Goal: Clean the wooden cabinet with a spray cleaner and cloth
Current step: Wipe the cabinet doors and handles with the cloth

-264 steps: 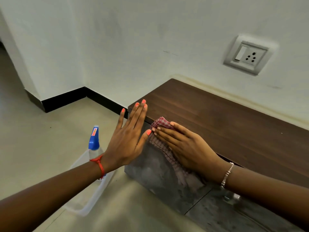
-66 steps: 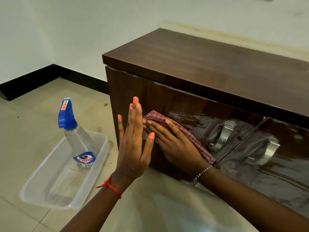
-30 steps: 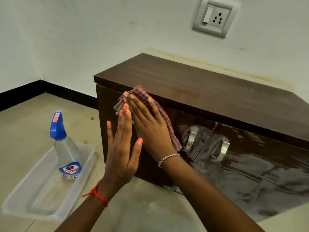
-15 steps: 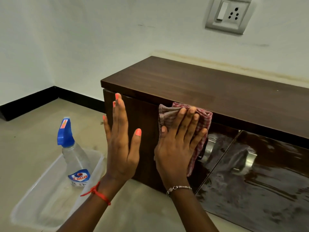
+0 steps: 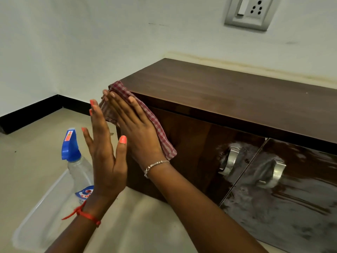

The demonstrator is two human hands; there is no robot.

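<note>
The dark wooden cabinet [image 5: 228, 92] stands against the wall, its glossy front streaked with wet film. My right hand [image 5: 135, 125] lies flat on a red checked cloth [image 5: 158, 130], pressing it to the cabinet's upper left front corner. My left hand [image 5: 105, 157] is held upright beside the cabinet's left edge, fingers straight, holding nothing. The spray cleaner bottle [image 5: 76, 165], clear with a blue trigger head, stands on the floor to the left, partly hidden by my left hand.
A clear plastic tray [image 5: 45, 207] on the tiled floor holds the bottle. Two metal door handles [image 5: 229, 161] stick out of the cabinet front. A wall socket [image 5: 249, 11] is above the cabinet. A black skirting [image 5: 32, 110] runs along the wall.
My right hand slid the cloth left and up along the cabinet front, from near the handle to the left corner. My left hand stayed upright by the edge.
</note>
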